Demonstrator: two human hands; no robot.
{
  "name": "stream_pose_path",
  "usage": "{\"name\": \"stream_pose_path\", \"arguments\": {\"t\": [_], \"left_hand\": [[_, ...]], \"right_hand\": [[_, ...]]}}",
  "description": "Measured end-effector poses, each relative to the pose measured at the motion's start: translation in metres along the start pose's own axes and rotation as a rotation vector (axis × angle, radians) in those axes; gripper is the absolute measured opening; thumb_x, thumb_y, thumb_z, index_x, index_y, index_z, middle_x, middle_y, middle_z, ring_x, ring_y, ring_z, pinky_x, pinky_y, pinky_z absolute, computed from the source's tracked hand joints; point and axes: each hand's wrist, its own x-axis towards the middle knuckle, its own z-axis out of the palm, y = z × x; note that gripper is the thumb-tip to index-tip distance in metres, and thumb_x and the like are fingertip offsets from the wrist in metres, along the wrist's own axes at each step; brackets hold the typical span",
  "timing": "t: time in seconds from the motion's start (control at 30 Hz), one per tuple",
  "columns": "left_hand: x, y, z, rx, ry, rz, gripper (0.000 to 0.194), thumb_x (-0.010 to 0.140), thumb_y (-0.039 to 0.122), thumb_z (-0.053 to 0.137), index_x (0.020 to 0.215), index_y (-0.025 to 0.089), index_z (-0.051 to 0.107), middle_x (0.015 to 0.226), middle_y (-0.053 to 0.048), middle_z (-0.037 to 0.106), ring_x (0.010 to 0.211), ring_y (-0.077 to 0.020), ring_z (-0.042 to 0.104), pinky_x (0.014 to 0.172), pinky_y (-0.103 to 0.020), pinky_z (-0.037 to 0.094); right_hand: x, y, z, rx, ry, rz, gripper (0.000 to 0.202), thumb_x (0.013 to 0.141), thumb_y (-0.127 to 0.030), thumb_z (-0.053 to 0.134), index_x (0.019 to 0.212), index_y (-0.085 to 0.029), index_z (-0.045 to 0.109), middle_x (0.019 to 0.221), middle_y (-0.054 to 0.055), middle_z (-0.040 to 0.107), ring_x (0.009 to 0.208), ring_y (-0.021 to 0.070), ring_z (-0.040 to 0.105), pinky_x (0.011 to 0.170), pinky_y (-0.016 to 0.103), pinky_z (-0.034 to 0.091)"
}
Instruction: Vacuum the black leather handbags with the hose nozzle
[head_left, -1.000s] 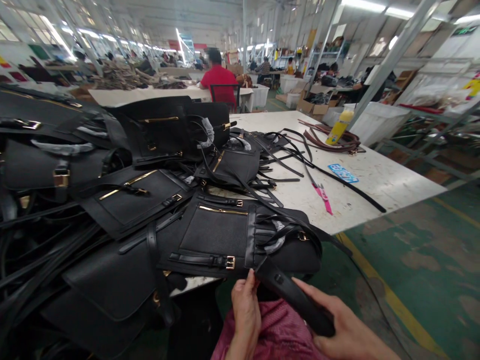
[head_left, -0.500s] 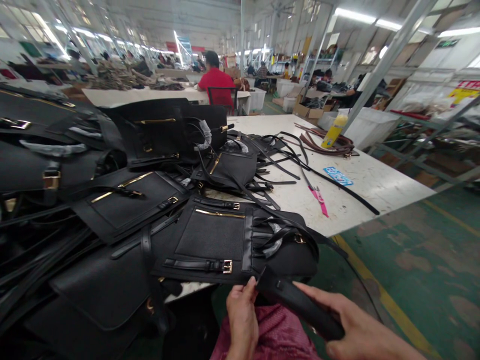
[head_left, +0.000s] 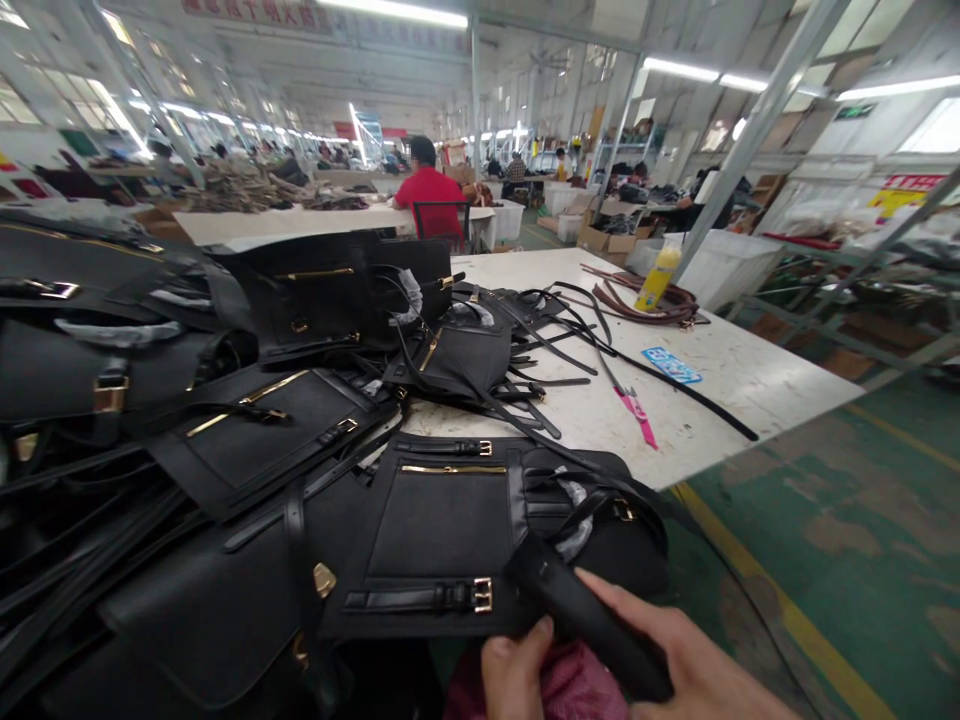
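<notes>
My right hand (head_left: 667,640) is wrapped round a black handheld tool (head_left: 592,620), its index finger lying along the top. The tool's front end lies over the lower right corner of a black bag panel (head_left: 439,525), which has a gold zipper and buckled straps. At the panel's lower edge is my left hand (head_left: 517,670), its thumb and bent fingers closed on that edge; the fingertips under it are hidden. Beside the panel's right part lie black handles partly wrapped in clear plastic (head_left: 576,515).
More black bags (head_left: 202,560) are piled at the left. On the white table (head_left: 780,370) are pink-handled scissors (head_left: 636,415), a blue card (head_left: 671,365), a yellow bottle (head_left: 657,280) and coiled brown straps (head_left: 611,300). A person in red (head_left: 431,195) sits beyond.
The panel appears lower in view, and its lower edge has shifted down and right. My left hand has moved right and down, nearer the tool. The tool's front end now covers the panel's corner.
</notes>
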Motion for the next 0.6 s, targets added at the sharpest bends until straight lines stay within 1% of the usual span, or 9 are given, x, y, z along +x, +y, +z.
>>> {"name": "stream_pose_path", "arguments": {"t": [0.03, 0.07, 0.1, 0.13, 0.17, 0.23, 0.33, 0.5, 0.6], "left_hand": [[0.000, 0.003, -0.002, -0.022, 0.043, 0.002, 0.034, 0.042, 0.026, 0.081, 0.067, 0.010, 0.064, 0.068, -0.009, 0.069, 0.070, -0.0255, 0.065, 0.066, -0.036, 0.053], [0.001, 0.006, -0.004, -0.038, 0.096, -0.003, 0.036, 0.043, 0.026, 0.081, 0.070, 0.010, 0.064, 0.070, -0.009, 0.069, 0.070, -0.0259, 0.065, 0.065, -0.036, 0.053], [0.002, 0.011, -0.005, -0.044, 0.145, -0.014, 0.037, 0.043, 0.027, 0.081, 0.071, 0.009, 0.064, 0.071, -0.010, 0.070, 0.070, -0.0261, 0.065, 0.063, -0.036, 0.054], [0.003, 0.015, -0.007, -0.045, 0.187, -0.016, 0.038, 0.042, 0.027, 0.081, 0.071, 0.009, 0.064, 0.070, -0.010, 0.070, 0.069, -0.0264, 0.066, 0.062, -0.036, 0.054], [0.005, 0.018, -0.009, -0.045, 0.216, -0.007, 0.040, 0.041, 0.027, 0.082, 0.072, 0.008, 0.064, 0.070, -0.010, 0.070, 0.069, -0.0268, 0.066, 0.062, -0.036, 0.054], [0.007, 0.019, -0.010, -0.040, 0.242, 0.031, 0.045, 0.039, 0.030, 0.083, 0.074, 0.008, 0.064, 0.068, -0.011, 0.069, 0.066, -0.0277, 0.066, 0.060, -0.036, 0.054], [0.008, 0.014, -0.010, -0.052, 0.244, 0.064, 0.053, 0.037, 0.036, 0.082, 0.077, 0.008, 0.063, 0.067, -0.011, 0.069, 0.065, -0.0289, 0.066, 0.059, -0.037, 0.054], [0.008, 0.000, -0.011, -0.073, 0.234, 0.059, 0.063, 0.033, 0.042, 0.082, 0.083, 0.009, 0.060, 0.070, -0.012, 0.069, 0.070, -0.0313, 0.066, 0.059, -0.039, 0.054], [0.000, -0.005, -0.017, -0.021, 0.258, 0.032, 0.056, 0.032, 0.043, 0.082, 0.073, 0.010, 0.061, 0.063, -0.011, 0.068, 0.064, -0.0307, 0.065, 0.058, -0.039, 0.054]], "right_hand": [[0.002, -0.003, -0.001, 0.030, -0.013, 0.044, 0.081, 0.055, 0.002, 0.054, 0.129, -0.029, 0.042, 0.094, -0.004, 0.066, 0.080, 0.0132, 0.060, 0.069, 0.016, 0.047], [0.005, -0.005, -0.002, 0.063, -0.019, 0.096, 0.084, 0.053, 0.003, 0.052, 0.131, -0.028, 0.040, 0.081, -0.006, 0.065, 0.064, 0.0097, 0.058, 0.055, 0.013, 0.046], [0.009, -0.005, -0.003, 0.093, -0.026, 0.142, 0.087, 0.052, 0.002, 0.051, 0.132, -0.027, 0.036, 0.070, -0.007, 0.063, 0.052, 0.0072, 0.053, 0.044, 0.011, 0.041], [0.013, -0.005, -0.005, 0.116, -0.032, 0.175, 0.088, 0.052, 0.001, 0.051, 0.134, -0.025, 0.033, 0.064, -0.007, 0.060, 0.044, 0.0059, 0.048, 0.038, 0.011, 0.037], [0.019, -0.005, -0.007, 0.131, -0.026, 0.190, 0.089, 0.053, -0.002, 0.052, 0.136, -0.024, 0.028, 0.061, -0.007, 0.059, 0.039, 0.0055, 0.045, 0.034, 0.011, 0.035], [0.032, -0.002, -0.011, 0.137, 0.008, 0.183, 0.089, 0.056, -0.007, 0.053, 0.138, -0.021, 0.021, 0.060, -0.006, 0.058, 0.037, 0.0069, 0.046, 0.033, 0.014, 0.039], [0.058, -0.001, -0.020, 0.095, 0.043, 0.115, 0.087, 0.061, -0.014, 0.055, 0.139, -0.021, 0.017, 0.064, -0.005, 0.060, 0.039, 0.0097, 0.050, 0.033, 0.018, 0.042], [0.111, -0.010, -0.034, -0.037, 0.079, 0.034, 0.082, 0.064, -0.017, 0.057, 0.137, -0.024, 0.021, 0.058, -0.007, 0.056, 0.041, 0.0127, 0.053, 0.034, 0.021, 0.045], [0.130, -0.021, -0.036, -0.066, 0.083, 0.002, 0.081, 0.063, -0.016, 0.058, 0.136, -0.024, 0.024, 0.058, -0.006, 0.056, 0.041, 0.0129, 0.054, 0.034, 0.020, 0.044]]}}
